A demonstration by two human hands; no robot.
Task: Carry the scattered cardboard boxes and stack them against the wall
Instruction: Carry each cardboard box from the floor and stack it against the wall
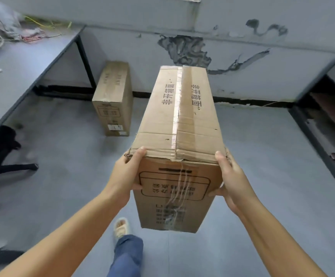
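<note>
The left hand [129, 172] and right hand [232, 176] press inward on the near end of the taped cardboard carton [179, 136], held above the floor. Risk: grip is side pressure only; the far end may sag and slip short of the second carton [112, 98] at the wall [262, 62].

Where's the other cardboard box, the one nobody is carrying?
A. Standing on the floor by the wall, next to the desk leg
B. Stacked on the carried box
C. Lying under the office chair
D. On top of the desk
A: the second box stands upright on the floor by the wall, beside the desk leg.
</note>
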